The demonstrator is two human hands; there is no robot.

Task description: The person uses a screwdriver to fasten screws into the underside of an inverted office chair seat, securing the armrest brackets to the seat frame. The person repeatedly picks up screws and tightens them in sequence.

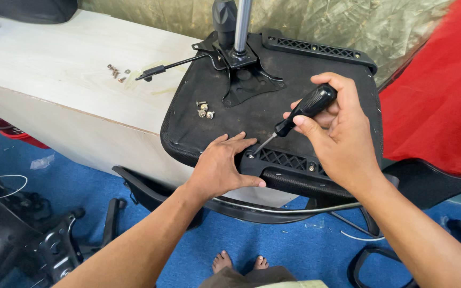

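Note:
An upturned black chair seat (273, 101) rests on a pale wooden table (65, 74), its metal mechanism plate and gas-lift column (239, 32) pointing up. My right hand (337, 133) grips a black-handled screwdriver (305, 109) whose tip sits on a screw in the black plastic bracket (289, 160) at the seat's near edge. Flat beside that screw, my left hand (220, 165) presses on the seat and bracket corner. A few loose screws (204, 109) lie on the seat fabric.
More loose screws (116, 71) lie on the table by a black lever (158, 68). Red fabric (444, 90) fills the right side. Black chair parts (49, 245) and an armrest (150, 192) sit on the blue floor, near my bare feet (238, 261).

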